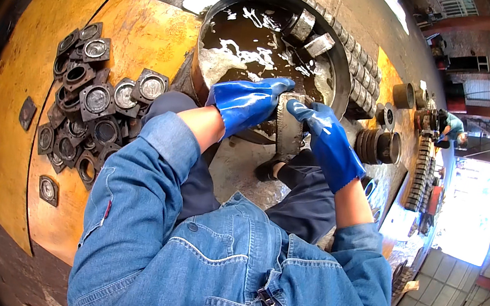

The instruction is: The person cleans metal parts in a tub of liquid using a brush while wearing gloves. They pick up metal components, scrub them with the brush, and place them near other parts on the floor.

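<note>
Both my hands wear blue rubber gloves, wet and shiny. Between them, at the near rim of a round tub (199,69), is a grey, wet-looking metal part (288,128) with a rough edge. My left hand (250,103) grips its upper left side, fingers together and pointing right. From the right, my right hand (323,140) closes on it, thumb toward the top; some of its fingers are hidden behind the part. Dark brown liquid (236,28) with white foam lies in the tub. Two metal pieces, a cylindrical one (302,25) and a blocky one (319,45), sit at its far right side.
Left of me, square flanged metal parts (96,99) lie heaped on yellowish boards (12,135). Rows of stacked metal parts (363,76) line the tub's right side. Metal rings (376,147) stand farther right. Another person (454,128) works in the right background.
</note>
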